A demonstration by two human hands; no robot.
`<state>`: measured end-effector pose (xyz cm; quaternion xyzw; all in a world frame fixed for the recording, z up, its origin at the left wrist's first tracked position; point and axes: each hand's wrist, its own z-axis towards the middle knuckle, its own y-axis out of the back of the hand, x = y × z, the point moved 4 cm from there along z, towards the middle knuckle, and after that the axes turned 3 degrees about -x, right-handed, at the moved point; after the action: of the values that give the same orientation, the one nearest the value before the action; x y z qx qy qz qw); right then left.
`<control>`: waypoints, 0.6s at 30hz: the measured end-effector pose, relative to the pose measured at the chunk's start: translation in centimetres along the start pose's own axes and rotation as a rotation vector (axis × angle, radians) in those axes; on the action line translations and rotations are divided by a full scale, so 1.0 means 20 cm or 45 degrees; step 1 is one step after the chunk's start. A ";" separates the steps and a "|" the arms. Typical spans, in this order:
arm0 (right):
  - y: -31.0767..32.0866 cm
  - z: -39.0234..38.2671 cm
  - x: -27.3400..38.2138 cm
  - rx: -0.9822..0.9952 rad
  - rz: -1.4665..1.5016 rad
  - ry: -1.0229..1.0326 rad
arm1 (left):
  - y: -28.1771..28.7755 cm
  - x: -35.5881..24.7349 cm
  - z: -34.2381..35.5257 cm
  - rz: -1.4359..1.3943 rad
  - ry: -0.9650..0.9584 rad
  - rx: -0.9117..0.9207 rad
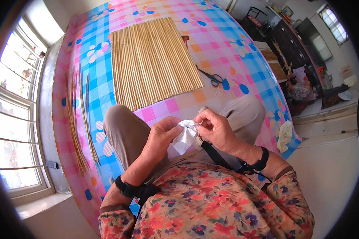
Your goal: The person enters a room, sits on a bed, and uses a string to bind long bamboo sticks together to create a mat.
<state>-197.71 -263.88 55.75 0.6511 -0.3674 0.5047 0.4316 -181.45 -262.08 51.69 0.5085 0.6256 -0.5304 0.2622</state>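
Between my hands, above my lap, is a small crumpled white piece (184, 140), which looks like thin cloth or paper. My left hand (164, 134) pinches its left edge between thumb and fingers. Close by, my right hand (214, 126) is closed with thumb and fingertips at the piece's upper right edge. The lower end of the piece hangs loose in a point. Beyond my knees lies a flat mat of straw-coloured sticks (151, 59), laid side by side. A pair of dark-handled scissors (214, 79) rests just right of the mat.
Long thin sticks (73, 131) lie to my left on the checked, flower-patterned sheet (95, 75). At the sheet's right edge is a crumpled pale cloth (284, 136). Another person (301, 87) sits at the far right near sticks. A barred window (18, 107) is on the left.
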 end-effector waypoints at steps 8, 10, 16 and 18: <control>0.02 -0.17 0.02 -0.149 -0.788 0.727 | -0.13 0.05 0.06 0.130 0.157 -0.021; 0.05 -0.18 -0.06 -0.163 -0.679 0.647 | -0.18 0.03 0.06 0.023 0.289 0.118; 0.40 -0.33 -0.02 -0.386 -0.401 0.271 | -0.27 -0.09 0.05 0.289 0.276 0.424; 0.64 -0.43 -0.13 -0.765 -0.284 0.322 | -0.21 -0.13 0.07 0.453 0.178 0.406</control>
<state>-212.97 -260.27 56.66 0.4635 -0.3699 0.4004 0.6986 -184.79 -264.06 55.23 0.6812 0.4512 -0.5314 0.2237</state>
